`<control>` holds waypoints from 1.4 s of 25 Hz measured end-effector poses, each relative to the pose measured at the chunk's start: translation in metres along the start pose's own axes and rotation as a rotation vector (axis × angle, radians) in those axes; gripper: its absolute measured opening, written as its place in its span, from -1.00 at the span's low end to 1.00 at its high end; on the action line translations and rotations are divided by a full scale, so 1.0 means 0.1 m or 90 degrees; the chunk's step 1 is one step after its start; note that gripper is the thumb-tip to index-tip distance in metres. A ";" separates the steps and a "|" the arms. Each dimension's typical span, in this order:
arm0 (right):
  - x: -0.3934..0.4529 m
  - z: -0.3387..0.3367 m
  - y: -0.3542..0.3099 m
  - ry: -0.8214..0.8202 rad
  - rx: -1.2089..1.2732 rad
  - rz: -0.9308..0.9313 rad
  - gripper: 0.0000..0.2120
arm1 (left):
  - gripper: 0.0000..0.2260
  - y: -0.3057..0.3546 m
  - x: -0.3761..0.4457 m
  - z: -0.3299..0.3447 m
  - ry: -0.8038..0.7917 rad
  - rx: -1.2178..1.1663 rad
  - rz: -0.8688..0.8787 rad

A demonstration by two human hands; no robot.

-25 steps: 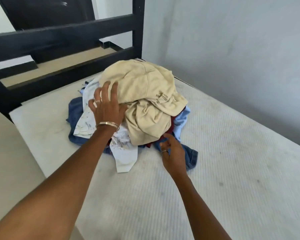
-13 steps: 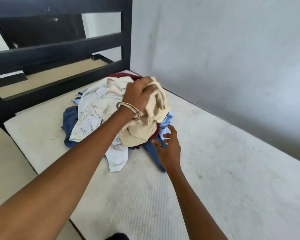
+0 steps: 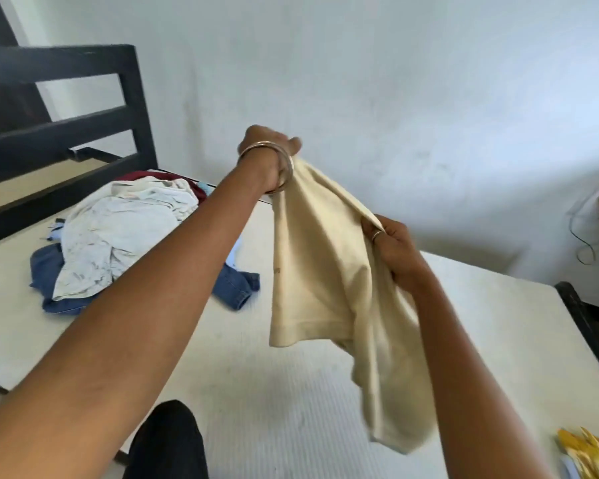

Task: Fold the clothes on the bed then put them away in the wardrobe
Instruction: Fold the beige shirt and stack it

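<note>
A cream T-shirt [image 3: 322, 271] hangs in the air above the white mattress [image 3: 291, 409]. My left hand [image 3: 268, 150], with a metal bangle at the wrist, grips its top edge high up. My right hand [image 3: 393, 245] pinches the same edge lower and to the right. The shirt droops crumpled below both hands. The pile of clothes [image 3: 125, 229] lies on the mattress at the left: a pale printed shirt on top, blue denim under it, a dark red garment behind.
The black slatted bed frame [image 3: 83, 98] rises behind the pile. A grey wall runs along the bed's far side. A yellow patterned cloth [image 3: 588, 451] lies at the lower right corner. A dark frame edge [image 3: 588, 326] borders the mattress on the right.
My left hand has lifted the cream T-shirt off the pile and raised it to the right. My right hand, open before, now pinches its edge. The view has swung right.
</note>
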State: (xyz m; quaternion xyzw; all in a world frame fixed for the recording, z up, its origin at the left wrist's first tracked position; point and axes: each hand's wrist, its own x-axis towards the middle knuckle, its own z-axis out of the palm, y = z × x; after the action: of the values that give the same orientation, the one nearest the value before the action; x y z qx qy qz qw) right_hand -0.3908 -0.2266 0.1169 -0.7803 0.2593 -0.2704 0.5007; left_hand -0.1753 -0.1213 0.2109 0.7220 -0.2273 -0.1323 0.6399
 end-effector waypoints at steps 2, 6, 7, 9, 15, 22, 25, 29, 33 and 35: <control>-0.18 -0.49 -0.01 -0.125 -0.129 0.082 -0.64 | -0.73 -0.21 -0.08 -0.02 -0.108 0.312 -0.038; -0.46 -1.23 0.19 -0.272 -0.318 0.269 -0.88 | -0.52 -0.66 -0.32 -0.12 -0.410 0.807 -0.072; -0.49 -1.31 0.32 -0.248 -0.317 0.289 -0.86 | -0.56 -0.76 -0.34 -0.18 -0.442 0.842 -0.069; -0.55 -1.30 0.64 -0.117 -0.304 0.321 -0.89 | -0.68 -1.05 -0.29 -0.28 -0.379 0.764 -0.051; -1.14 -0.54 1.92 0.135 -0.378 0.361 -0.84 | -0.79 -2.22 -1.09 0.26 -0.212 0.878 0.159; -2.37 0.27 2.57 -0.091 -0.506 0.487 -0.40 | -0.43 -3.22 -2.86 1.20 -0.570 0.740 0.020; -2.36 0.31 2.55 -0.096 -0.503 0.420 -0.35 | -0.46 -3.28 -3.04 1.41 -0.425 0.838 -0.021; -2.37 0.58 2.49 -0.122 -0.564 0.413 -0.30 | -0.74 -3.29 -2.70 1.38 -0.279 0.657 -0.086; -2.29 0.62 2.49 0.033 -0.525 0.374 -0.76 | -0.58 -3.00 -2.14 1.05 -0.061 0.222 -0.332; -2.14 0.41 2.33 0.155 -0.324 0.330 -0.77 | -0.76 -2.84 -1.87 0.92 -0.008 0.096 -0.360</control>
State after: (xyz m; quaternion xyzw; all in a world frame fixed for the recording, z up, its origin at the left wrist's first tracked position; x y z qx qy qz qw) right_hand -0.5480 -0.1409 -0.1464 -0.7503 0.5645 -0.1528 0.3084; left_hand -0.3359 -0.0852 -0.1008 0.8011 -0.0305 -0.2928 0.5211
